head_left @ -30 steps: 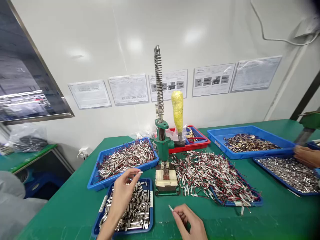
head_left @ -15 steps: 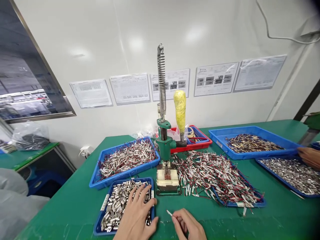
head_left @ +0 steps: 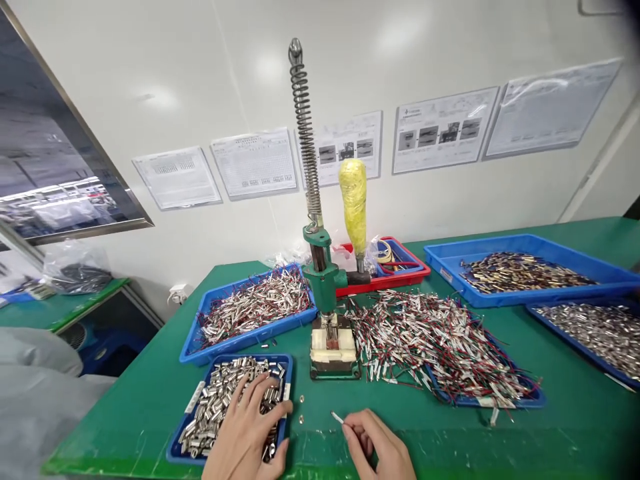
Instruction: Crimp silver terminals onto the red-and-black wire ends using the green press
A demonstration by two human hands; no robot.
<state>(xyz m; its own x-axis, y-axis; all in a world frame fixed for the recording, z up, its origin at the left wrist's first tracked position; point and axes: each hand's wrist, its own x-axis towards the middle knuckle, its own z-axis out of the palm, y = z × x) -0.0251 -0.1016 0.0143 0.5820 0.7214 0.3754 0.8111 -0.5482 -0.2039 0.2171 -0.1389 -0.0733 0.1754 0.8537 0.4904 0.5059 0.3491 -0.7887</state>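
My left hand (head_left: 247, 427) lies over a blue tray (head_left: 176, 445) of short shiny metal tubes (head_left: 213, 407). Its fingers are spread, with the fingertips among the tubes; the palm side is hidden. My right hand (head_left: 377, 443) is closed above the green table, pinching a thin white wire connector (head_left: 337, 417) between thumb and fingertips. The connector points up and left, towards the tray. Behind the hands stands a green hand press (head_left: 323, 283) with a tall spring and a lever grip (head_left: 354, 203) wrapped in yellow.
White connectors with red and black wires (head_left: 420, 333) are heaped right of the press. Another blue tray (head_left: 193, 353) of them stands at left. Farther right are trays of brass-coloured pins (head_left: 520, 272) and silvery parts (head_left: 595, 327). A red tray (head_left: 423, 272) sits behind the press.
The camera view has shifted and tilted. My left hand stays over the metal tubes; two small metal bits now show beside the tray. The co-worker's hand at right has left the view.
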